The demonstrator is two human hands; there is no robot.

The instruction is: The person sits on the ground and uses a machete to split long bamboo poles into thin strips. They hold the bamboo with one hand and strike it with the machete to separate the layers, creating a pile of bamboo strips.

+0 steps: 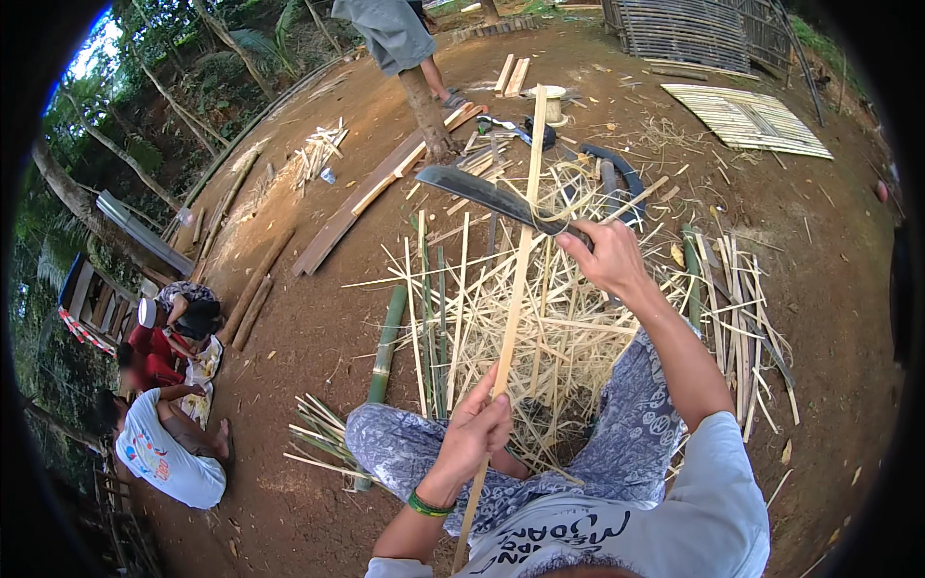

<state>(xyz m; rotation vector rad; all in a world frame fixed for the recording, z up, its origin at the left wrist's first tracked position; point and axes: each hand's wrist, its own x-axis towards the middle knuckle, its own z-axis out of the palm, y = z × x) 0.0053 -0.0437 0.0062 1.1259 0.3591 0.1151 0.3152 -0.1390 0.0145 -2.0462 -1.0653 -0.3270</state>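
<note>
A long, pale bamboo strip (523, 279) runs upright through the middle of the view, its lower end passing beside my body. My left hand (479, 416) is closed around its lower part, above my knees. In my right hand (609, 258) is the handle of a machete (487, 197) with a wide, dark blade. The blade lies across the upper part of the strip, pointing left, and a thin curl of shaving (568, 204) hangs by it. Under both hands spreads a heap of bamboo shavings (564, 332) between and beyond my legs.
Green bamboo pieces (387, 342) and split strips (742, 318) lie on either side of the heap. Ahead stand a tree trunk (426, 111), a long plank (356, 207) and a spool (551, 104). A slatted bamboo panel (747, 118) lies far right. Several people sit at left; another person (390, 39) stands ahead.
</note>
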